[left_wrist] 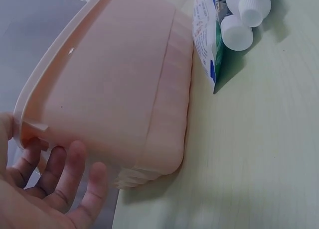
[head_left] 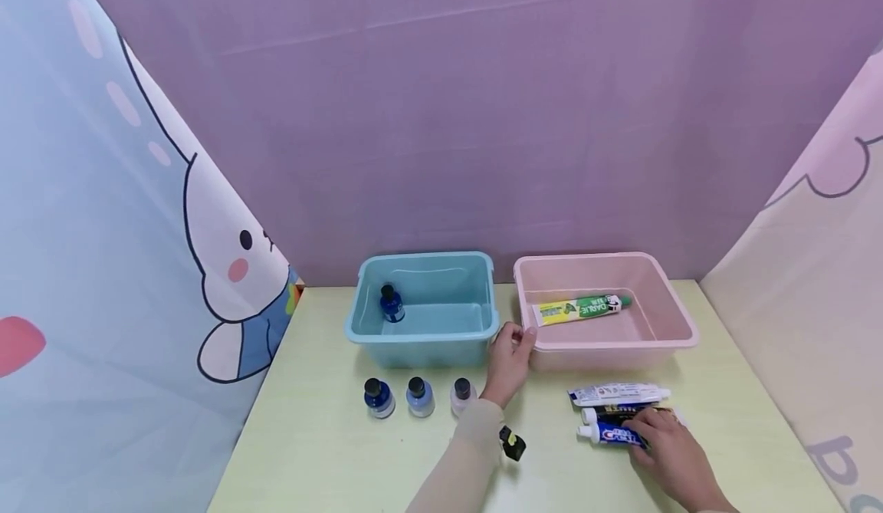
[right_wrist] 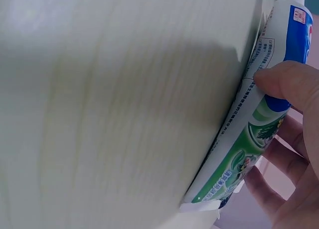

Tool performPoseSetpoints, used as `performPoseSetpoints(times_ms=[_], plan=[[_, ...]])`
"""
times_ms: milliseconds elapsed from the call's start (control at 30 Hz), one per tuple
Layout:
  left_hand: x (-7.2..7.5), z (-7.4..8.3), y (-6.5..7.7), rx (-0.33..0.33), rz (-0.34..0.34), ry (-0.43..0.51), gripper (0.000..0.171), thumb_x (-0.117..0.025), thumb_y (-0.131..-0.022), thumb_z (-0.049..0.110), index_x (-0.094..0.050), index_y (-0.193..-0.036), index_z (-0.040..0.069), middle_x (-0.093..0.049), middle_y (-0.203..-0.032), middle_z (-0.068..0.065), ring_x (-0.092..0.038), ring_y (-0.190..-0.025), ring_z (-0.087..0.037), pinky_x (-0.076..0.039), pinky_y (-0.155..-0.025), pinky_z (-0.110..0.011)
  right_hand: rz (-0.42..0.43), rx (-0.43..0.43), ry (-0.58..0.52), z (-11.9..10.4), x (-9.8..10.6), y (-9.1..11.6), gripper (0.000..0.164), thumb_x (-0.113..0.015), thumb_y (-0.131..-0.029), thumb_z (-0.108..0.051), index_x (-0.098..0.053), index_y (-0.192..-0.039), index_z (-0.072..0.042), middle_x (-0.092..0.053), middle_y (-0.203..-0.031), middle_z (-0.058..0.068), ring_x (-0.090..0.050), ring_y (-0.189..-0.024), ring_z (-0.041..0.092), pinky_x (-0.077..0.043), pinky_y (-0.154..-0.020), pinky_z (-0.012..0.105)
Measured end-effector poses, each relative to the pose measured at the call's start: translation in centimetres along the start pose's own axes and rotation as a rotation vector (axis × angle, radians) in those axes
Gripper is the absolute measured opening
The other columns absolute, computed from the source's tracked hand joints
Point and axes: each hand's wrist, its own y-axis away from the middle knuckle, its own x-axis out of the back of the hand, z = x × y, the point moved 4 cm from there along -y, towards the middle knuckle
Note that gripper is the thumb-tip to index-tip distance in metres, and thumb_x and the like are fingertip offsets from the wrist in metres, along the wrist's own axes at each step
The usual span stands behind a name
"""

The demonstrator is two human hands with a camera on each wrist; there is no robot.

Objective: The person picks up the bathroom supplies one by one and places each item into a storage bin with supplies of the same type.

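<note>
With thumb and curled fingers, my left hand [head_left: 509, 361] holds the front left corner of the pink plastic bin [head_left: 614, 356]; in the left wrist view its fingers hook under the rim. A yellow and green toothpaste tube [head_left: 579, 310] lies inside that bin. In front of it, my right hand [head_left: 667, 452] pinches the nearest toothpaste tube [head_left: 614, 435], blue and white with a white cap. The right wrist view shows this tube's green printed side [right_wrist: 244, 149], thumb on one side and fingers on the other. Behind it lie a black toothpaste tube [head_left: 614, 413] and a white one [head_left: 621, 393].
A blue plastic bin [head_left: 428, 352] stands left of the pink one, with a dark blue bottle [head_left: 392, 306] inside. Three small bottles stand before it: dark blue [head_left: 379, 400], light blue [head_left: 420, 399] and pale [head_left: 462, 398]. A purple cloth [head_left: 483, 129] hangs behind the table.
</note>
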Motion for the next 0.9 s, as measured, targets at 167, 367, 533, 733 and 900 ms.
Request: performPoseSetpoints(times_ms=[167, 367, 533, 733, 900], plan=[[-0.1, -0.1, -0.2, -0.011, 0.010, 0.029, 0.028, -0.057, -0.103, 0.047, -0.060, -0.104, 0.020, -0.060, -0.096, 0.005, -0.056, -0.084, -0.010, -0.051, -0.068, -0.023, 0.015, 0.013, 0.009, 0.1, 0.3, 0.0, 0.036, -0.092, -0.066, -0.015, -0.079, -0.099, -0.011, -0.066, -0.096, -0.003, -0.062, -0.093, 0.020, -0.055, -0.079, 0.047], [-0.3, -0.3, -0.2, -0.002, 0.016, 0.103, 0.024, -0.060, -0.103, 0.041, -0.061, -0.104, 0.017, -0.060, -0.097, 0.002, -0.056, -0.086, -0.012, -0.052, -0.070, -0.025, 0.025, 0.005, 0.005, 0.1, 0.8, 0.1, 0.036, -0.092, -0.066, -0.015, -0.079, -0.099, -0.011, -0.067, -0.098, -0.002, -0.064, -0.093, 0.020, -0.057, -0.076, 0.045], [-0.4, -0.5, -0.3, 0.032, 0.009, 0.180, 0.023, -0.062, -0.102, 0.040, -0.063, -0.103, 0.016, -0.059, -0.094, 0.002, -0.055, -0.085, -0.013, -0.056, -0.077, -0.036, 0.050, 0.001, 0.002, 0.1, 1.6, -0.2, 0.037, -0.092, -0.066, -0.013, -0.079, -0.100, -0.009, -0.070, -0.100, 0.002, -0.066, -0.094, 0.024, -0.057, -0.074, 0.047], [-0.5, -0.7, -0.4, 0.035, 0.003, 0.201, 0.026, -0.061, -0.103, 0.040, -0.066, -0.098, 0.015, -0.057, -0.088, 0.003, -0.054, -0.081, -0.012, -0.057, -0.081, -0.044, 0.095, 0.015, 0.010, 0.3, 2.5, -0.6, 0.037, -0.091, -0.065, -0.013, -0.079, -0.100, -0.010, -0.070, -0.099, 0.000, -0.065, -0.088, 0.021, -0.056, -0.068, 0.042], [-0.4, -0.8, -0.4, 0.035, -0.010, 0.201, 0.028, -0.059, -0.103, 0.040, -0.067, -0.095, 0.015, -0.056, -0.086, 0.004, -0.054, -0.080, -0.012, -0.056, -0.083, -0.048, 0.136, 0.029, 0.003, 0.7, 3.3, -0.9, 0.037, -0.090, -0.066, -0.013, -0.079, -0.101, -0.010, -0.069, -0.099, -0.002, -0.064, -0.087, 0.020, -0.054, -0.067, 0.041]])
